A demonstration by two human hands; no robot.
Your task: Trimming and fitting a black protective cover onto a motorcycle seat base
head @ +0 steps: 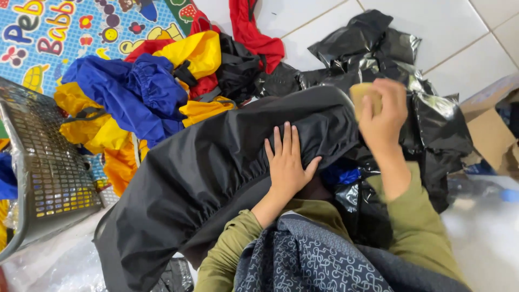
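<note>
One big black garment [216,167] sprawls from centre toward seven o'clock — the left hand [286,162] lies flat on it, fingers spread, gripping nothing. A heap of blue, yellow and red clothes [146,86] sits at ten o'clock, crumpled black plastic bags [432,124] at two. The right hand [384,116] — at one o'clock of the left — is clamped on a small tan block [363,97], blurred.

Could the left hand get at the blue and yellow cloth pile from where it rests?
Probably yes: the left hand lies flat on the black cover, and nothing stands between it and the blue and yellow cloth pile.
</note>
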